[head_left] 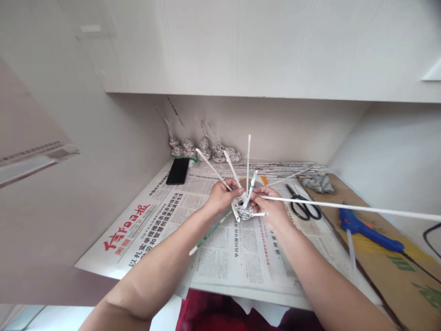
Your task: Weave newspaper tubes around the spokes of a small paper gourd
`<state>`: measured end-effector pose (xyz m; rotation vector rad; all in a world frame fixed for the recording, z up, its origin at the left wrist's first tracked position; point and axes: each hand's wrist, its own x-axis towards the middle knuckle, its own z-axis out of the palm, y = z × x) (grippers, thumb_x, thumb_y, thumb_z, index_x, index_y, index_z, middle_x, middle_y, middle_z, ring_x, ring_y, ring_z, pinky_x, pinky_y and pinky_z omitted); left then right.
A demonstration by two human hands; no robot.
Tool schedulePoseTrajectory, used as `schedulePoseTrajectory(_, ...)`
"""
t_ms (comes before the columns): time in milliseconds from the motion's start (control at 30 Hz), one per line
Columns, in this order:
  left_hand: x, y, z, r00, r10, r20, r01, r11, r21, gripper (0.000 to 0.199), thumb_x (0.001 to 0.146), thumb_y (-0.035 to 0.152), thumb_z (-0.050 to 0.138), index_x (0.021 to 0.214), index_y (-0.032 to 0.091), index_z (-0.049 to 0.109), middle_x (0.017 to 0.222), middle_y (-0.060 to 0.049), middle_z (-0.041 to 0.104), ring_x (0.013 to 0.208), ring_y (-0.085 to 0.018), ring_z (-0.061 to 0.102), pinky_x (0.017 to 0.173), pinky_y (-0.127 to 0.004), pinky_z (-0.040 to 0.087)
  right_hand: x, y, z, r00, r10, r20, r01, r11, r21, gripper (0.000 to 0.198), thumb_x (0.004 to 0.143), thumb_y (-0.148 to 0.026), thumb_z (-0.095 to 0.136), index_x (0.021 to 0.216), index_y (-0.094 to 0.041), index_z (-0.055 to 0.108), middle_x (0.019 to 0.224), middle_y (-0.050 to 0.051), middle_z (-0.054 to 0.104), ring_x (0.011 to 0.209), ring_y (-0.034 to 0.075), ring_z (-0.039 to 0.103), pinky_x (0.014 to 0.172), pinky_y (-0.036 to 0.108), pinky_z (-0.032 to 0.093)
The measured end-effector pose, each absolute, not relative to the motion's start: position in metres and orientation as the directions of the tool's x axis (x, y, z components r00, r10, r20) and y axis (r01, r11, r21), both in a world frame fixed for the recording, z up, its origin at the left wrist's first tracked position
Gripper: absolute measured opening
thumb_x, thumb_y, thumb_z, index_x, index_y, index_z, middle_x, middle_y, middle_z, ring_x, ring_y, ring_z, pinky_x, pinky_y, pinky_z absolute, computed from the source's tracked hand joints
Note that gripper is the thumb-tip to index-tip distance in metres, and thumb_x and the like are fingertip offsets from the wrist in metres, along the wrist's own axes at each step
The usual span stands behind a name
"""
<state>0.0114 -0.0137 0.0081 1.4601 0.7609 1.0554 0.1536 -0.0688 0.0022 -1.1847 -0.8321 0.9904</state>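
A small round weave of rolled paper (245,212) is held between my two hands above the newspaper. Several paper sticks stand up and out from it, one of them with green marks. My left hand (223,195) closes on the left side of the weave, thumb near its top. On the other side, my right hand (270,204) pinches a long white paper stick (344,206) that reaches far to the right. A green-and-white paper stick (210,236) points down to the left beneath my left hand. The fingertips partly cover the weave.
Newspaper (155,225) covers the table. Black scissors (303,204) and a blue glue gun (370,232) on cardboard (389,280) lie to the right. A phone (178,171), several woven paper gourds (204,149) and a bundle of paper sticks (268,169) are at the back. A grey cloth (319,183) lies there too.
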Motion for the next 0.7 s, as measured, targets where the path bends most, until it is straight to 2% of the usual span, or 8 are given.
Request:
schedulePoseTrajectory(167,0.0097,-0.0093,0.008,0.322,0.915,0.243,-0.057,-0.237,0.97,0.022,0.068,0.032,0.071,0.07,0.014,0.057,0.058,0.003,0.055,0.053,-0.009,0.048,0.054,-0.022,0.037,0.1544,-0.0728,0.0061,0.319,0.947,0.033,-0.096,0.067,-0.993,0.035,0.061,-0.042,0.08,0.08,-0.018,0.062,0.04,-0.007,0.052,0.03,0.008,0.037,0.029,0.021,0.027)
schedulePoseTrajectory(333,0.0126,-0.0127,0.0083,0.305,0.907,0.29,-0.035,-0.293,0.955,0.017,0.069,0.027,0.068,0.068,0.014,0.056,0.058,0.004,0.052,0.055,-0.009,0.047,0.056,-0.022,0.037,0.154,-0.0744,0.0057,0.246,0.969,-0.028,-0.129,0.004,-0.992,0.036,0.062,-0.046,0.079,0.079,-0.017,0.065,0.043,-0.004,0.055,0.032,0.009,0.042,0.029,0.02,0.028)
schedulePoseTrajectory(533,0.0168,-0.0178,0.0074,0.393,0.905,0.165,-0.203,-0.089,0.975,0.028,0.061,0.031,0.076,0.067,0.014,0.054,0.058,0.002,0.056,0.053,-0.009,0.051,0.055,-0.023,0.039,0.1523,-0.0704,-0.0012,0.325,0.945,-0.029,-0.164,0.026,-0.986,0.037,0.055,-0.043,0.082,0.072,-0.018,0.062,0.047,-0.002,0.06,0.04,0.011,0.052,0.039,0.021,0.044)
schedulePoseTrajectory(700,0.0136,-0.0163,0.0122,0.404,0.913,-0.047,-0.112,0.101,0.989,0.034,0.053,0.034,0.081,0.067,0.015,0.056,0.058,0.003,0.056,0.049,-0.007,0.048,0.044,-0.019,0.033,0.1521,-0.0706,-0.0031,0.309,0.951,0.026,-0.154,0.077,-0.985,0.037,0.057,-0.045,0.081,0.073,-0.019,0.06,0.048,-0.004,0.057,0.04,0.01,0.05,0.039,0.022,0.043)
